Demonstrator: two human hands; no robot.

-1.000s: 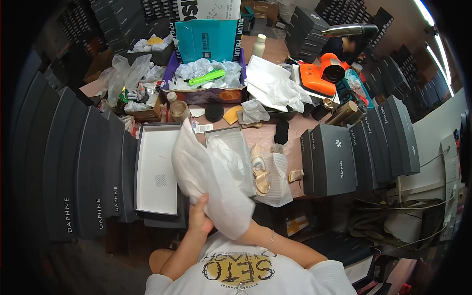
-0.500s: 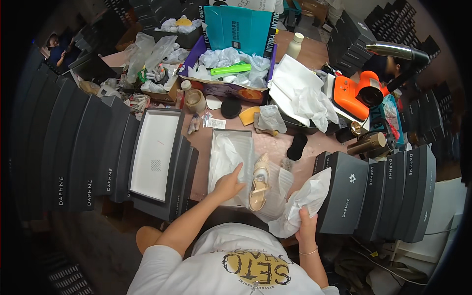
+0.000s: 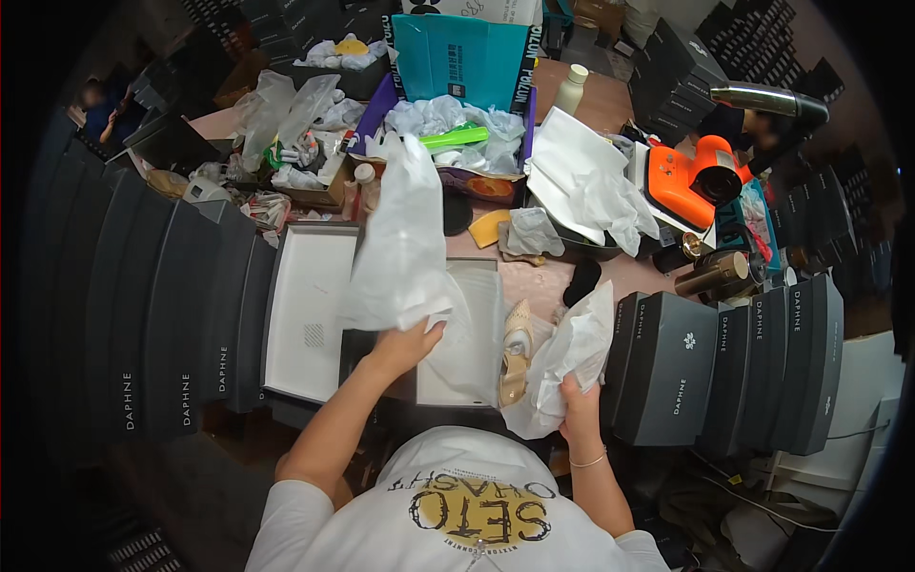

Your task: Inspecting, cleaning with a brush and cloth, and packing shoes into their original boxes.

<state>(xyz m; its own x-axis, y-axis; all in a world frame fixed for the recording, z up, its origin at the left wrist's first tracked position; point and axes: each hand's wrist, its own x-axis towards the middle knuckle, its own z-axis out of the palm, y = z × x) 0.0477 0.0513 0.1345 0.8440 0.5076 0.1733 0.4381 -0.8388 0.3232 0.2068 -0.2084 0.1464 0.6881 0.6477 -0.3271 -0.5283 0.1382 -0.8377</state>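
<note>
Lifting a sheet of thin white tissue paper (image 3: 400,243) clear of the table, the left hand (image 3: 405,343) pinches its lower edge shut between fingers and thumb, so the paper stands up over the open white-lined shoe box (image 3: 310,310) and the box lid (image 3: 467,334) just right of it. The right hand (image 3: 575,405) is clamped on a second crumpled white tissue wad (image 3: 562,367) at the near right, beside the row of upright dark grey boxes (image 3: 724,367). A beige pointed shoe (image 3: 516,348) lies between the two hands, touching the lid's right edge. This looks like the wrapping step; next the raised sheet would probably need spreading flat before the shoe goes on it. Half a second earlier the left hand lay flat and open on the lid with no paper in it, and the right held its wad lower.
</note>
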